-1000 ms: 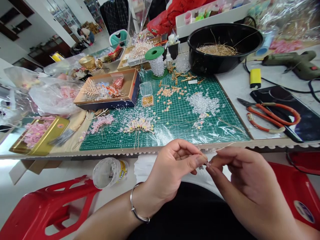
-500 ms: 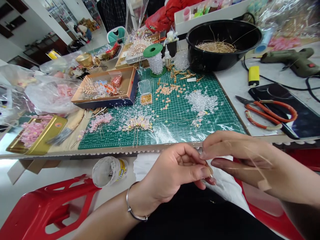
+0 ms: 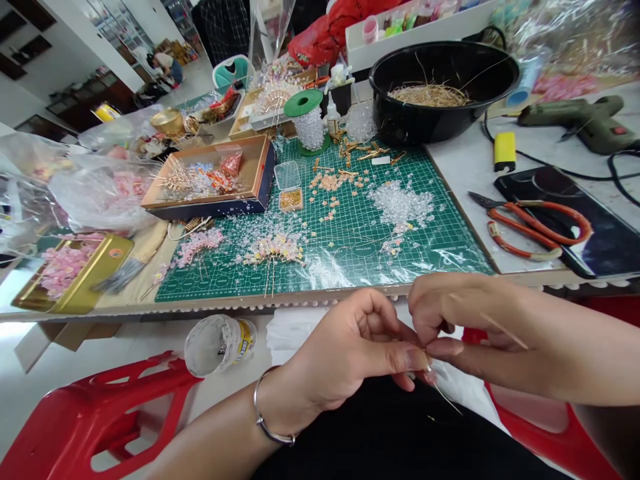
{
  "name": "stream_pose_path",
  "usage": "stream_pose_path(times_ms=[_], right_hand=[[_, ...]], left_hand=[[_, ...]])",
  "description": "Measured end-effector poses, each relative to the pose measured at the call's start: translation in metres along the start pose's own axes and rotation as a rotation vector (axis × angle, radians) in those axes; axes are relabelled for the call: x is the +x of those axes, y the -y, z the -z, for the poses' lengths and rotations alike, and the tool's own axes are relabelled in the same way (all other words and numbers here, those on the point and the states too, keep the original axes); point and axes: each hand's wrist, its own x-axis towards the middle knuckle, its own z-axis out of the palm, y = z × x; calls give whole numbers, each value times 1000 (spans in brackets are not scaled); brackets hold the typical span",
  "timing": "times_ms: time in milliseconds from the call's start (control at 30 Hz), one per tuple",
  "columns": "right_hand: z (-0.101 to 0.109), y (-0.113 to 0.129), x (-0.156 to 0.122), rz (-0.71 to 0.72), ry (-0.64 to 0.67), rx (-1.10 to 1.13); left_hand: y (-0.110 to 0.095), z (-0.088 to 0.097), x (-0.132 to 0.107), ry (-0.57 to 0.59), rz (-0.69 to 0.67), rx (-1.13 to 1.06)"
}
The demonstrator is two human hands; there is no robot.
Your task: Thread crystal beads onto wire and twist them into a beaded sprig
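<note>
My left hand (image 3: 350, 357), with a silver bangle at the wrist, pinches a small beaded piece on thin wire (image 3: 429, 375) between thumb and fingers, above my lap. A fine end of wire sticks out from it to the lower right. Against the left fingertips, my right hand (image 3: 475, 327) is closed in a pinch on the wire; its fingertips partly hide the grip. Ahead on the green cutting mat (image 3: 340, 273) lie a flowered hair comb (image 3: 273, 250), a pink beaded spray (image 3: 200, 245) and a heap of clear beads (image 3: 404, 203).
Orange-handled pliers (image 3: 540, 227) rest partly on a dark phone (image 3: 600, 227) at right. Behind are a black basin (image 3: 415, 123), a green bead spool (image 3: 305, 103) and a glue gun (image 3: 580, 117). Red stools (image 3: 65, 427) and a white bucket (image 3: 210, 347) stand below the table.
My right hand's fingers have closed from a looser, spread pose into a pinch at the left fingertips. The wire end now shows more clearly below the hands.
</note>
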Motion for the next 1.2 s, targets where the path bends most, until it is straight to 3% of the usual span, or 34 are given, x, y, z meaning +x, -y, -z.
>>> stream_pose_path(times_ms=[200, 333, 467, 633, 733, 833, 900, 967, 1067, 1200], right_hand=[[-9, 0, 2, 111, -125, -87], [-8, -10, 8, 136, -372, -189], [1, -21, 10, -3, -677, -462], [2, -16, -5, -188, -904, -638], [-10, -9, -19, -8, -828, -666], [-21, -8, -23, 215, -511, -571], [-23, -9, -20, 219, -335, -444], [-22, -9, -15, 171, -247, -311], [-18, -8, -10, 123, -215, -175], [-19, -10, -7, 60, -309, -135]], left_hand=[[-1, 0, 2, 35, 11, -8], [-2, 0, 2, 34, 48, -5], [-3, -1, 1, 18, 86, -10], [-6, -2, 1, -8, 106, 1], [-6, -1, 2, -1, 112, 8], [-4, 0, 3, 11, 111, 26], [-3, 0, 3, 20, 92, 25], [-2, 1, 3, 25, 84, 21], [-3, 1, 2, 21, 90, 19], [-4, 0, 1, 34, 114, 40]])
